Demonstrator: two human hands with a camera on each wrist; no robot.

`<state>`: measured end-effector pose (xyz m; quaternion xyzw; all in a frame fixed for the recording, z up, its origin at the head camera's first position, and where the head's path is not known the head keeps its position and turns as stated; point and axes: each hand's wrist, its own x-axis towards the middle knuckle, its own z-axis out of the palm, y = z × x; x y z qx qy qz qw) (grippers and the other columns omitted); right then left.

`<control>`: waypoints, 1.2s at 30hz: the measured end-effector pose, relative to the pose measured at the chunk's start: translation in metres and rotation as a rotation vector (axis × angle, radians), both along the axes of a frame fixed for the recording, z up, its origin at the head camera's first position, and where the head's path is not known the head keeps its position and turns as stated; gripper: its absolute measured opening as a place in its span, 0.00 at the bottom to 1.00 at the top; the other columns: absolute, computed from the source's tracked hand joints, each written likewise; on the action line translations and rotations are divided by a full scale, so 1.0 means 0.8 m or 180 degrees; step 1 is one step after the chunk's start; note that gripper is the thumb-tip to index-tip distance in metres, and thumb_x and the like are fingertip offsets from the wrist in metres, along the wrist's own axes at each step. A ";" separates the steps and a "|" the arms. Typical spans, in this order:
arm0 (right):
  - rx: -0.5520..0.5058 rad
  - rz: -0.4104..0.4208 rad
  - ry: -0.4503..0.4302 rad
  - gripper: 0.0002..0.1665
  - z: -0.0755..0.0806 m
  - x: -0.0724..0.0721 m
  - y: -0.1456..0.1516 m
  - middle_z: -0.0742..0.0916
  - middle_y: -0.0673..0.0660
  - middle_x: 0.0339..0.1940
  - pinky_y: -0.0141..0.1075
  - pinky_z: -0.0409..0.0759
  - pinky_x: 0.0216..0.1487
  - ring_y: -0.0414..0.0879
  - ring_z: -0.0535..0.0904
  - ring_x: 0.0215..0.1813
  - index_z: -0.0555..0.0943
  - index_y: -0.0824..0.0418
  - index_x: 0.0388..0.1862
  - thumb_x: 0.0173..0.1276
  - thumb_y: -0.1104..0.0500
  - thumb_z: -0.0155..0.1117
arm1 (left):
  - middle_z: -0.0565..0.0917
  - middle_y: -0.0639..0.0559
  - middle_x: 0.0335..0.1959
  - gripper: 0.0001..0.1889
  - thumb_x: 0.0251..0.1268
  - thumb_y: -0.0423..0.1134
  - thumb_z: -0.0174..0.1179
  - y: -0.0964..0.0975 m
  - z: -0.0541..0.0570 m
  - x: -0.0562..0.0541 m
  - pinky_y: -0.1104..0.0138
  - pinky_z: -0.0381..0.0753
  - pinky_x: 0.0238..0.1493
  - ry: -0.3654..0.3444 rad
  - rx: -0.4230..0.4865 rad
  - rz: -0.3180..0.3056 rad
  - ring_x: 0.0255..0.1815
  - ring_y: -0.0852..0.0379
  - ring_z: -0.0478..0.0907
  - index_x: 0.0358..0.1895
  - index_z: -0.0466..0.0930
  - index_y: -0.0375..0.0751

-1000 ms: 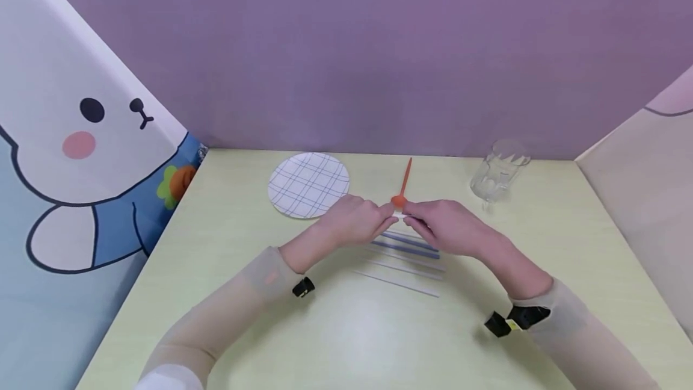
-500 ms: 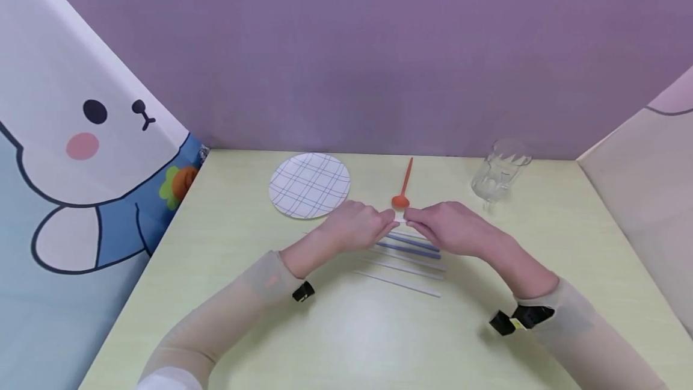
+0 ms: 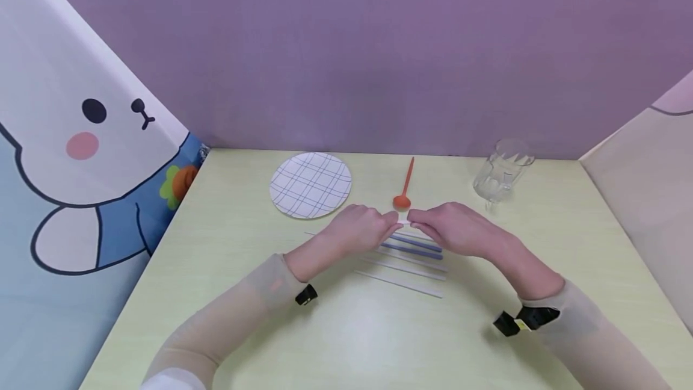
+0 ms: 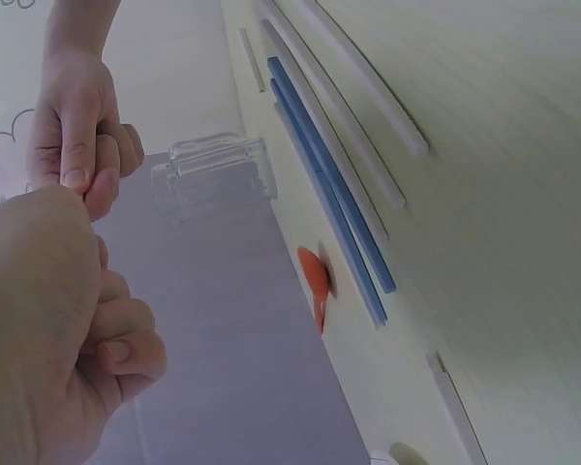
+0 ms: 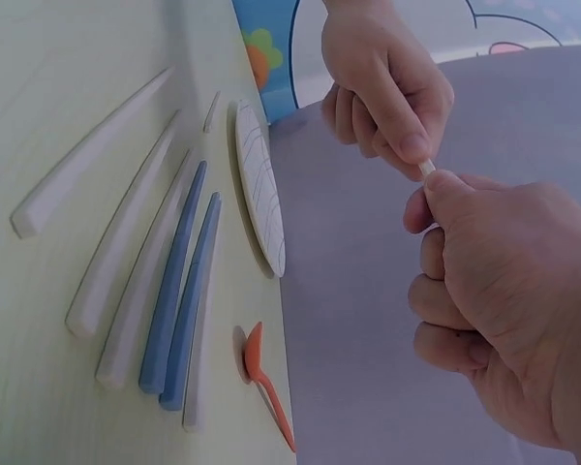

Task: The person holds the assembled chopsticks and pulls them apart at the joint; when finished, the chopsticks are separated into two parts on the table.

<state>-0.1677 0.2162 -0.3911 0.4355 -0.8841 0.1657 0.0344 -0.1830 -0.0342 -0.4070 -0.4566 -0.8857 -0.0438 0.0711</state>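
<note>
My left hand and right hand face each other above the table, thumbs pressed over curled fingers. Between them they pinch a thin white stick, of which only a short bit shows; the rest is hidden in the fingers. Below the hands, two blue chopsticks lie side by side with several white chopsticks, roughly parallel. Just beyond the fingertips in the head view is an orange spoon, its handle pointing away.
A round white plate with blue crossed lines lies at the back left. At the back right stands a clear glass mug. Another thin white stick lies left of the blue pair. A purple wall rises behind the table.
Both hands have shifted slightly toward me and to the right, still pinching the white stick. The spoon's bowl now shows clear of the fingers. The things on the table have stayed put.
</note>
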 end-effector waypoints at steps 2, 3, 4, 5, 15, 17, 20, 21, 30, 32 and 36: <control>-0.0048 0.0066 -0.0018 0.15 0.000 0.000 0.000 0.59 0.36 0.22 0.27 0.60 0.28 0.29 0.58 0.23 0.70 0.50 0.32 0.81 0.58 0.63 | 0.58 0.61 0.14 0.18 0.87 0.49 0.50 -0.001 0.001 0.001 0.68 0.64 0.19 -0.0003 -0.0056 -0.0021 0.16 0.61 0.62 0.33 0.75 0.46; -0.0068 0.0093 -0.0026 0.15 0.000 -0.001 0.001 0.59 0.36 0.22 0.27 0.60 0.28 0.29 0.58 0.23 0.70 0.50 0.32 0.81 0.58 0.63 | 0.58 0.61 0.14 0.18 0.87 0.49 0.50 -0.002 0.001 0.001 0.68 0.65 0.19 -0.0009 -0.0074 -0.0030 0.16 0.61 0.63 0.33 0.75 0.46; -0.0091 0.0125 -0.0030 0.16 0.000 -0.001 0.001 0.59 0.36 0.22 0.27 0.60 0.28 0.29 0.57 0.23 0.70 0.50 0.32 0.82 0.57 0.62 | 0.59 0.61 0.15 0.18 0.87 0.49 0.49 -0.002 0.001 0.001 0.68 0.65 0.19 -0.0007 -0.0086 -0.0043 0.16 0.61 0.63 0.33 0.75 0.46; -0.0110 0.0148 -0.0040 0.16 0.000 -0.001 0.001 0.59 0.36 0.22 0.27 0.59 0.28 0.28 0.57 0.23 0.70 0.50 0.32 0.83 0.57 0.61 | 0.59 0.61 0.15 0.18 0.87 0.49 0.49 -0.002 0.001 0.001 0.68 0.65 0.20 -0.0006 -0.0093 -0.0054 0.16 0.61 0.63 0.33 0.75 0.46; -0.0096 0.0098 -0.0054 0.16 0.002 0.001 0.002 0.60 0.37 0.22 0.27 0.61 0.28 0.30 0.60 0.23 0.70 0.51 0.33 0.77 0.63 0.66 | 0.59 0.61 0.15 0.17 0.87 0.48 0.51 0.000 0.005 0.005 0.69 0.63 0.19 0.0080 -0.0033 -0.0075 0.15 0.62 0.62 0.33 0.75 0.46; -0.0099 0.0082 -0.0044 0.16 0.002 0.002 0.002 0.61 0.37 0.21 0.27 0.62 0.27 0.30 0.61 0.23 0.70 0.51 0.33 0.77 0.63 0.66 | 0.59 0.61 0.15 0.17 0.87 0.48 0.51 0.000 0.005 0.006 0.69 0.63 0.18 0.0084 -0.0045 -0.0057 0.15 0.62 0.62 0.33 0.75 0.46; -0.0100 0.0071 -0.0062 0.15 0.001 0.002 0.002 0.61 0.36 0.22 0.27 0.63 0.28 0.30 0.62 0.24 0.71 0.51 0.33 0.78 0.62 0.66 | 0.60 0.61 0.15 0.17 0.87 0.48 0.50 0.000 0.006 0.006 0.68 0.64 0.18 0.0056 -0.0082 -0.0044 0.16 0.62 0.63 0.34 0.75 0.46; -0.0093 0.0072 -0.0086 0.14 0.002 0.003 0.002 0.61 0.36 0.22 0.27 0.63 0.28 0.30 0.62 0.24 0.71 0.51 0.33 0.78 0.62 0.65 | 0.60 0.61 0.15 0.17 0.87 0.48 0.50 -0.001 0.006 0.006 0.68 0.65 0.19 0.0051 -0.0087 -0.0049 0.16 0.62 0.63 0.34 0.75 0.46; -0.0019 0.0070 -0.0338 0.13 0.003 0.004 0.003 0.60 0.35 0.22 0.28 0.65 0.31 0.30 0.62 0.25 0.71 0.51 0.34 0.81 0.59 0.63 | 0.59 0.62 0.15 0.16 0.87 0.49 0.50 -0.004 0.005 0.006 0.69 0.62 0.19 0.0062 -0.0129 -0.0109 0.15 0.62 0.61 0.35 0.74 0.47; -0.0018 0.0075 -0.0347 0.14 0.003 0.004 0.003 0.60 0.36 0.22 0.28 0.66 0.31 0.30 0.62 0.25 0.71 0.50 0.34 0.81 0.59 0.63 | 0.59 0.62 0.15 0.16 0.87 0.48 0.50 -0.004 0.004 0.007 0.70 0.61 0.19 0.0059 -0.0127 -0.0101 0.15 0.62 0.60 0.35 0.73 0.47; -0.0086 0.0062 -0.0322 0.14 0.001 0.005 0.003 0.60 0.36 0.23 0.28 0.66 0.30 0.30 0.63 0.25 0.71 0.50 0.34 0.80 0.60 0.64 | 0.60 0.61 0.16 0.17 0.87 0.48 0.49 -0.003 0.004 0.008 0.70 0.61 0.19 0.0053 -0.0103 -0.0079 0.15 0.62 0.60 0.34 0.73 0.47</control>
